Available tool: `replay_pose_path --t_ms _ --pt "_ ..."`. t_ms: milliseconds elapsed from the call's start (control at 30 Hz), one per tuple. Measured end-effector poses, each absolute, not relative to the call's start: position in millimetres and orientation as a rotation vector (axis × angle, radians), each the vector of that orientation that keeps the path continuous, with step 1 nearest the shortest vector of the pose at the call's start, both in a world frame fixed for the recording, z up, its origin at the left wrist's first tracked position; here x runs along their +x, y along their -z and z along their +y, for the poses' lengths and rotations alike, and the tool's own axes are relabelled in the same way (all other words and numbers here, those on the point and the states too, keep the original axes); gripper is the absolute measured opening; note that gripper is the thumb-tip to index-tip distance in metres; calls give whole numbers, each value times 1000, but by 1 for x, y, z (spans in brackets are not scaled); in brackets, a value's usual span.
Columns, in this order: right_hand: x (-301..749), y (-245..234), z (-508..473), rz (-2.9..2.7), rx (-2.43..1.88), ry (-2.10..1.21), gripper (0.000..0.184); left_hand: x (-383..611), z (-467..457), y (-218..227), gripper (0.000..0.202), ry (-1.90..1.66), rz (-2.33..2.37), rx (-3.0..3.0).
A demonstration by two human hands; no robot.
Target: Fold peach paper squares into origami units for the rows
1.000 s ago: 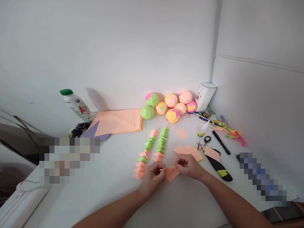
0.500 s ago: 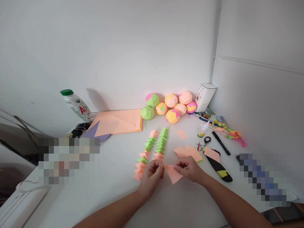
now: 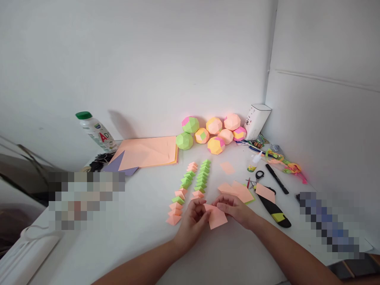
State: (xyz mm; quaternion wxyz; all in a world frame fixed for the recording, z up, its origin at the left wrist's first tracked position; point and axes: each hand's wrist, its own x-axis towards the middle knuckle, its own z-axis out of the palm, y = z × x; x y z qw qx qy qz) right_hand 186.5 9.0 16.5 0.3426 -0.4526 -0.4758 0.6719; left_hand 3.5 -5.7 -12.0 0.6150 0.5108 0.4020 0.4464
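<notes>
A small square of peach paper is held between both hands over the white table. My left hand pinches its left edge with the thumb on top. On the upper right corner, my right hand grips it between thumb and fingers. Just beyond the left hand run two rows of folded paper pieces: one row mixes peach and green, the other is mostly green with peach at its near end. Loose peach sheets lie past the right hand, over a green one.
Faceted paper balls are grouped by the wall. Large peach sheets and a bottle occupy the back left. To the right are scissors, a black-and-yellow cutter, a black pen, a glue bottle and a white box.
The peach square has turned and shifted slightly left. My left thumb now lies on its face, where before the left fingertips were at its corner. My right hand keeps its hold.
</notes>
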Motion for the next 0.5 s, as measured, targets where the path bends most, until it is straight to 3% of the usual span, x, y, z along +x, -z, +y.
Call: replay_pose_path --t_ms 200,333,500 --pt "186 -18 8 -907 -1091 -2071 34 4 -10 15 23 -1066 927 1310" --pt "187 -16 7 -956 -1107 -2058 32 2 -12 20 26 -1085 956 1350" --pt "189 -12 10 -1114 -1118 -1981 41 0 -11 19 12 -1105 959 1326"
